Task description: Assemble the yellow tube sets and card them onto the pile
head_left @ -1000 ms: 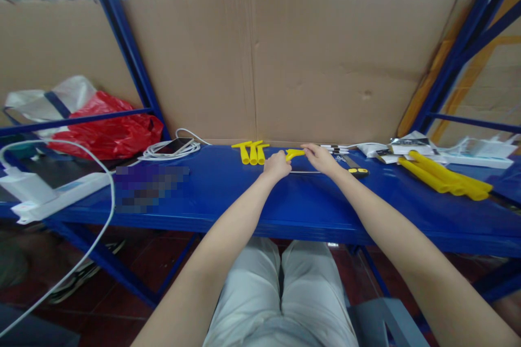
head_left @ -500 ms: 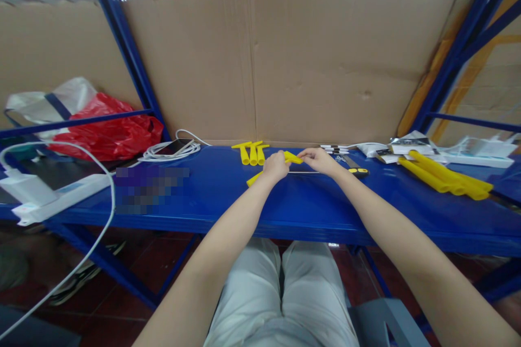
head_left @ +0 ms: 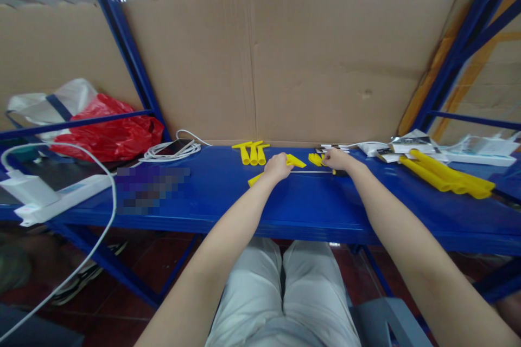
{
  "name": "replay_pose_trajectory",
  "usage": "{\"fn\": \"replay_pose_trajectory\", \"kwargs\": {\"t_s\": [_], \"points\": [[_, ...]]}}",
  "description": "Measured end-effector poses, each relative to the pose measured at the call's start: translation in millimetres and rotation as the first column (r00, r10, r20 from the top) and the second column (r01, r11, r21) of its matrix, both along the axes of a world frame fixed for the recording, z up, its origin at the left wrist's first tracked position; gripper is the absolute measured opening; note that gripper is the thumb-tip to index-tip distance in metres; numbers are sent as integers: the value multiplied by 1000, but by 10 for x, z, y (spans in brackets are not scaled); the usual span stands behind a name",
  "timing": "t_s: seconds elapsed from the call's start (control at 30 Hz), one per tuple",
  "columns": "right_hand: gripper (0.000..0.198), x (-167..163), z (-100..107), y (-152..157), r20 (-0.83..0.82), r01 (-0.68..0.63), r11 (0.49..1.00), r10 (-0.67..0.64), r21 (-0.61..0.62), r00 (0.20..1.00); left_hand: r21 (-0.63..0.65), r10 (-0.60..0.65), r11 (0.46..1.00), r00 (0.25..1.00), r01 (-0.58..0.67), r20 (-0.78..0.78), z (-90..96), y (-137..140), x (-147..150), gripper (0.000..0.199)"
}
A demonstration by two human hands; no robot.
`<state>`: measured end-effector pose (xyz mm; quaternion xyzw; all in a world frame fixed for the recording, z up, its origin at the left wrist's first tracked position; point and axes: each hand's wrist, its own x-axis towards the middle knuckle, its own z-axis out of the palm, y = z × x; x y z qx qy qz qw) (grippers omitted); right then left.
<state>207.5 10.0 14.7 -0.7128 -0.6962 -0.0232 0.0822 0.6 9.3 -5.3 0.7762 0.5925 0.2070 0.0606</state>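
Observation:
My left hand (head_left: 278, 167) is closed around a yellow plastic piece (head_left: 296, 161), whose flat end sticks out to the right of the fingers. On the hand's other side a yellow tube end (head_left: 255, 179) shows; whether it belongs to the same piece is hidden. My right hand (head_left: 336, 159) is down at the table with its fingers pinched together, and what is between them cannot be made out. Small yellow parts (head_left: 315, 159) lie just left of its fingertips. Below both hands lies a screwdriver (head_left: 311, 172), its dark handle partly under my right wrist.
Several yellow T-shaped pieces (head_left: 253, 154) stand in a row at the back of the blue table (head_left: 228, 200). Yellow tubes (head_left: 448, 174) and small boxes (head_left: 413, 143) lie at right. A coiled white cable (head_left: 171, 150), a red bag (head_left: 109, 130) and a power strip (head_left: 61, 198) are left.
My right hand has moved right, away from the yellow piece, and small yellow parts now show beside it. My left hand still holds its piece in nearly the same place.

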Motion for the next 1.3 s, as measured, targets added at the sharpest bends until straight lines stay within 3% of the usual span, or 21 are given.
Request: {"fn": "replay_pose_trajectory", "kwargs": {"t_s": [0.37, 0.7, 1.3], "points": [[17, 267, 93, -83, 40, -13, 985, 20, -172, 999, -9, -13, 1000, 1000, 13, 13, -3, 1, 2, 32], [13, 322, 82, -88, -114, -128, 963, 103, -238, 988, 11, -23, 1000, 1000, 23, -18, -8, -8, 1, 33], [10, 581, 169, -184, -113, 40, 958, -75, -283, 991, -17, -39, 999, 999, 39, -7, 21, -32, 3, 33]]}}
